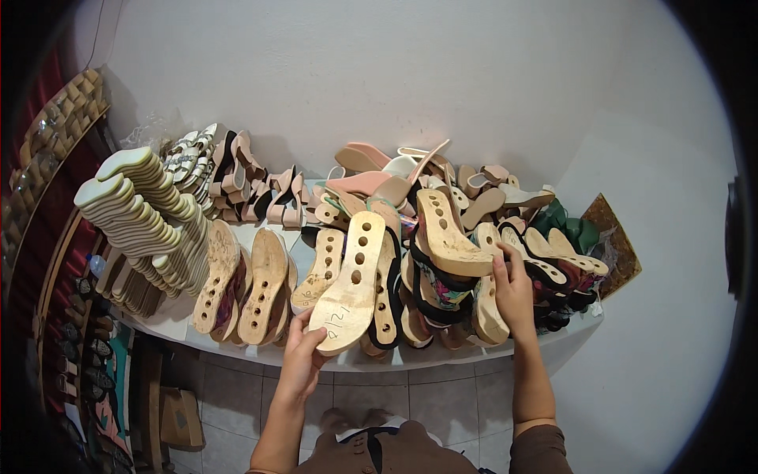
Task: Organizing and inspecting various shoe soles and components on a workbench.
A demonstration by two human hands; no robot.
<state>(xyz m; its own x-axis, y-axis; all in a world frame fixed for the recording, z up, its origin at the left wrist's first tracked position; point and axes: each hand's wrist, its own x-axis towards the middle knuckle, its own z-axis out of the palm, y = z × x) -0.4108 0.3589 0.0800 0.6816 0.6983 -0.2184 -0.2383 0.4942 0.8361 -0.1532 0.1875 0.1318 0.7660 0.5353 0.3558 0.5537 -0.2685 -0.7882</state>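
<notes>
Much of the white bench lies buried under piled shoe parts, and the far heap is too tangled to sort out. The left hand grips the heel end of a holed wooden sole at the front edge. The right hand rests with fingers spread on upright soles. A pale sole stack crowds the left.

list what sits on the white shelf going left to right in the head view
stack of pale green-edged foam soles → two tan wooden sole boards with holes → left hand holding a large pale wooden sole board → right hand on the upright soles → green bag
</notes>
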